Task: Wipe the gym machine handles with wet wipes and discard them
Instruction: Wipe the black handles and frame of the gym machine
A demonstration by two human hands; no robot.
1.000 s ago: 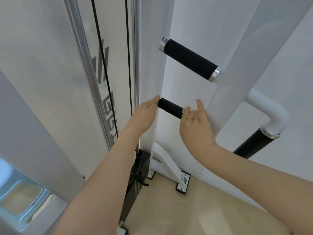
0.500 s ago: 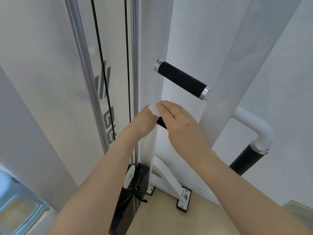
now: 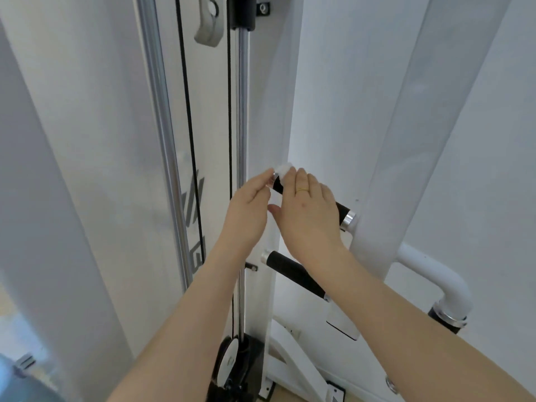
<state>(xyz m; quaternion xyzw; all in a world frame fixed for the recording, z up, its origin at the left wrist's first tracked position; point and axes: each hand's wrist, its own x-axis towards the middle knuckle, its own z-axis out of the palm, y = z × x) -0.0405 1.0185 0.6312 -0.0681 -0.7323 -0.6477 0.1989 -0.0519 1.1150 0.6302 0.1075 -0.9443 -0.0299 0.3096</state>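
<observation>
Both hands moved up from the lower handle (image 3: 293, 273) to the upper handle (image 3: 342, 210) since 0.5 s ago; view tilted up too, pulley bracket (image 3: 209, 20) now visible at top.

Wet wipe (image 3: 282, 169): small white wad sitting on the free, left end of the upper handle, at its chrome cap. Pinned there between the fingertips of both hands.

Right hand (image 3: 307, 211): draped over the top of the upper handle, fingers together and curved down, fingertips on the wipe. Thumb pokes out below the bar. Gold ring (image 3: 303, 189) on one finger. Covers most of the black grip; only the right stretch and the chrome collar at the white upright (image 3: 385, 158) show.

Left hand (image 3: 246, 211): just left of the handle end, fingers together and extended, tips touching the wipe and end cap. Can't tell the thumb position, it's hidden behind the hand.

Lower handle: black foam grip with chrome cap, directly below, untouched, partly behind the right forearm.

Further out: two black cables (image 3: 191, 140) and chrome guide rods (image 3: 162, 126) run vertically left of the hands. Black pulley base (image 3: 232, 364) at the bottom. White curved tube (image 3: 435, 277) with a black grip end at lower right. Beige floor just visible at the bottom edge.
</observation>
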